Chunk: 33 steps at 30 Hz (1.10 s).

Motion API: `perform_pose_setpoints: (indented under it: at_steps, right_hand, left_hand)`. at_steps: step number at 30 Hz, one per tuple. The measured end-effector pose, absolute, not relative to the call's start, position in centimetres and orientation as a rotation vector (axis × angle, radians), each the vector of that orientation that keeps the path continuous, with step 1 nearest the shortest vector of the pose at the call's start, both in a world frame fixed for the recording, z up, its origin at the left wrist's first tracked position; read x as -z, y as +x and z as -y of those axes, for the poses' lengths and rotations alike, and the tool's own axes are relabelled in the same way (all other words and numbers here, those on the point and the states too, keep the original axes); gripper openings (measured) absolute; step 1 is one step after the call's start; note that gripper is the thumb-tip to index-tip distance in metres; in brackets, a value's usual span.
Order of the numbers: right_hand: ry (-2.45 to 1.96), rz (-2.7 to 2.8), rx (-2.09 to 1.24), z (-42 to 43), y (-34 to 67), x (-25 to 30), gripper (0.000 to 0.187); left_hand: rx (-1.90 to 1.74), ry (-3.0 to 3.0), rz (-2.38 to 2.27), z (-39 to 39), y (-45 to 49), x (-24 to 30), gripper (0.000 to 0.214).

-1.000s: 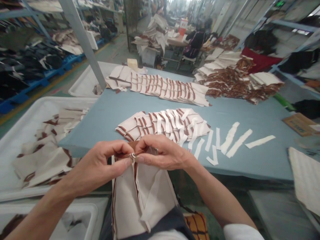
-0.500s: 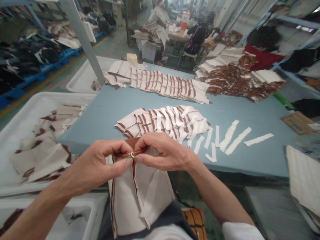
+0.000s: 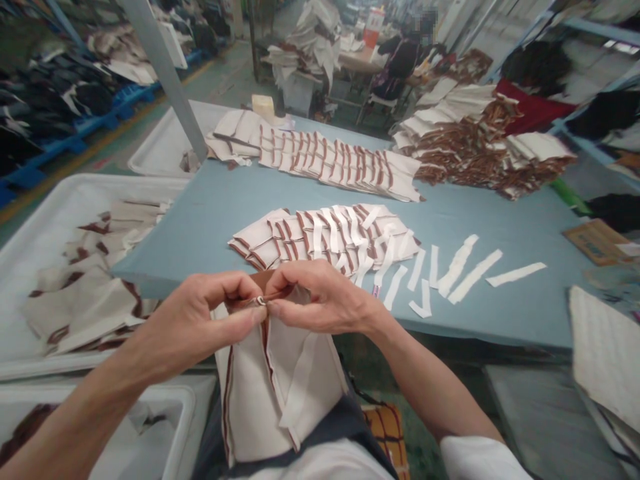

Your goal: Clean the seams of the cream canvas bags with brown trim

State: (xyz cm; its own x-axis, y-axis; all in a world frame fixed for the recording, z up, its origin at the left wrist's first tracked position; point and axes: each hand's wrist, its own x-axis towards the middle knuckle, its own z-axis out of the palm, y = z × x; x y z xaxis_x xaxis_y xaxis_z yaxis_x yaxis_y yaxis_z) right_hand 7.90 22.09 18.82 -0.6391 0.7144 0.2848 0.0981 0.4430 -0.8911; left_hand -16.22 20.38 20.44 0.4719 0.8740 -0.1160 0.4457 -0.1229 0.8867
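Observation:
A cream fabric piece with brown seam edges (image 3: 255, 400) hangs over my lap, its top edge pinched by both hands. My left hand (image 3: 220, 310) is closed, thumb and forefinger gripping the top of the middle seam, where a small folded white end shows. Right beside it, my right hand (image 3: 317, 300) is closed on the same edge, fingertips nearly touching the left ones. A white strip (image 3: 300, 383) lies down the front of the fabric piece. Just beyond my hands, a row of overlapping cream and brown pieces (image 3: 280, 240) rests on the blue table (image 3: 180, 233).
Loose white strips (image 3: 475, 277) lie on the table at right. Farther back are another row of pieces (image 3: 325, 157) and a tall heap (image 3: 465, 143). White bins (image 3: 60, 197) with fabric pieces stand at left, near a metal post (image 3: 165, 73). A person (image 3: 397, 63) sits behind.
The view has shifted slightly. Both hands keep pinching the seam top, with only a small movement of the fingers.

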Motion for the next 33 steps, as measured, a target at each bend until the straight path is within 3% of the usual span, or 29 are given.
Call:
perform_pose_setpoints:
  at_steps: [9,25,33]
  right_hand:
    - [-0.710,2.005,-1.270,-22.7,7.8,-17.2,0.011]
    - [-0.639,2.005,-1.017,-22.2,8.1,-18.7,0.009]
    - [-0.729,1.899,-1.184,-22.0,7.1,-19.2,0.012]
  left_hand:
    - [-0.559,1.749,-1.194,-20.3,-16.2,-20.0,0.024]
    - [-0.573,2.013,-1.033,-20.7,-16.3,-21.9,0.031]
    - [-0.708,1.893,-1.020,-20.8,-15.5,-21.8,0.035]
